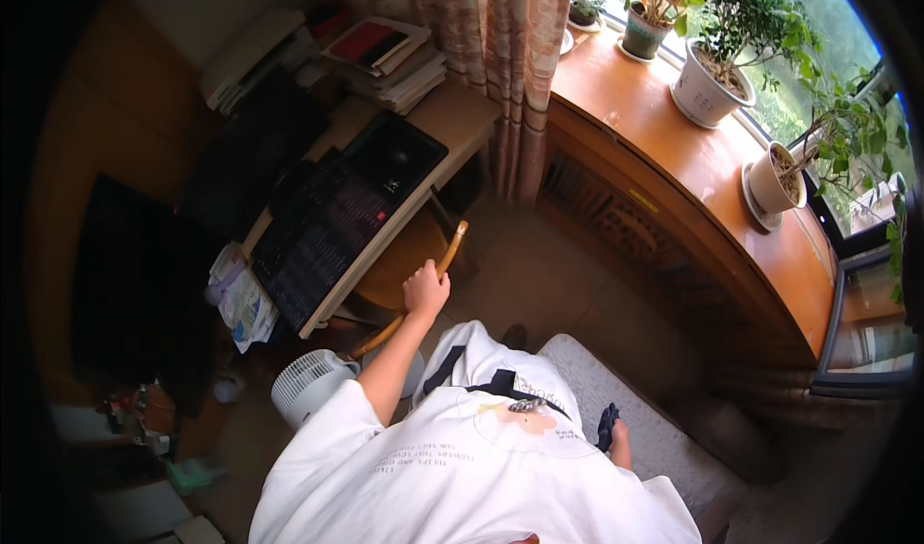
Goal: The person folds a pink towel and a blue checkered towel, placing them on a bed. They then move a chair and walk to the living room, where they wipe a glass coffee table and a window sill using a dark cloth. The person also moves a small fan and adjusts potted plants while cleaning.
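Observation:
My left hand point(426, 289) grips the curved wooden top rail point(454, 247) of a chair. The chair's round wooden seat point(403, 259) is partly under the desk point(462, 129). My right hand point(619, 439) hangs low at my right side, by a pale patterned cushion or mattress point(635, 407). Its fingers are around a small, dark, bunched item point(607, 426), perhaps cloth; what it is cannot be told.
A large dark mat point(346, 205) covers the desk front, with stacked books and papers point(393, 68) behind. A white slatted appliance point(310, 385) stands left of me. Potted plants, one in a white pot point(711, 86), line the curved wooden window sill point(650, 129). A patterned curtain point(512, 75) hangs between.

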`<state>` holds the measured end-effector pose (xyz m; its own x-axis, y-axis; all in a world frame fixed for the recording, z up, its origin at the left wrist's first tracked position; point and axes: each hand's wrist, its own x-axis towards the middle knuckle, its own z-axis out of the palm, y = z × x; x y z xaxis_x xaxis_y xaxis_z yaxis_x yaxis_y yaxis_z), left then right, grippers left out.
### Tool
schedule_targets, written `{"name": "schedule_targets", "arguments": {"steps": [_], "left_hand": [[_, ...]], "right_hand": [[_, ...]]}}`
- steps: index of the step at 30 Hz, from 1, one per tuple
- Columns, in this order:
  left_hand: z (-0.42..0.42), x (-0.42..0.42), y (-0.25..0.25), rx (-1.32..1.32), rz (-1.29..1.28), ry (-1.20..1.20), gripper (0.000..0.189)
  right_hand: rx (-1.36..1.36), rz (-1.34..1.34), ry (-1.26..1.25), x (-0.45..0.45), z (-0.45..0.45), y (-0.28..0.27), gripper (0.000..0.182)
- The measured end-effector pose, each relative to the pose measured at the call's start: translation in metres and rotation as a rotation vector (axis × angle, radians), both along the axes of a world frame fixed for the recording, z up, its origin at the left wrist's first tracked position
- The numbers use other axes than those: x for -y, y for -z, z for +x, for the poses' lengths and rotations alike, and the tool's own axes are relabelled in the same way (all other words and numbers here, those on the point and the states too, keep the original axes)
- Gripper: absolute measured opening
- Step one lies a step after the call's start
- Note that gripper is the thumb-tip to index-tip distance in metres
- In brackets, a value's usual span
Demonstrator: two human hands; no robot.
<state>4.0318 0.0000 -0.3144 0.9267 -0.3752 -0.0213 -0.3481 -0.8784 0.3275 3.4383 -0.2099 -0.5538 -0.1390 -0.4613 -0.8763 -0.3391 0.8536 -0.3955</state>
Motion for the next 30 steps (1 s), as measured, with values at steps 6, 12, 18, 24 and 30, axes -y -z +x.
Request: {"name": "schedule_targets", "arguments": {"steps": [6,12,18,24,30], "left_hand": [[0.002,0.016,-0.008,-0.055,0.000,-0.020,0.031],[0.044,0.016,0.027,-0.472,-0.113,-0.049,0.041],[0.087,0.074,0.043,-0.321,-0.153,0.074,0.046],[0.099,0.105,0.048,-0.385,-0.082,0.112,0.039],[0.098,0.102,0.050,-0.443,-0.149,-0.111,0.029]], "right_hand": [[0.059,-0.190,0.034,0.051,0.086,-0.029,0.029],[0.348,-0.721,-0.147,0.179,0.270,-0.203,0.040],[-0.257,-1.606,-0.561,0.328,0.402,-0.301,0.051],[-0.904,-1.266,-0.642,0.449,0.451,-0.199,0.053],[-0.859,-1.331,-0.848,0.403,0.633,-0.198,0.070]]}}
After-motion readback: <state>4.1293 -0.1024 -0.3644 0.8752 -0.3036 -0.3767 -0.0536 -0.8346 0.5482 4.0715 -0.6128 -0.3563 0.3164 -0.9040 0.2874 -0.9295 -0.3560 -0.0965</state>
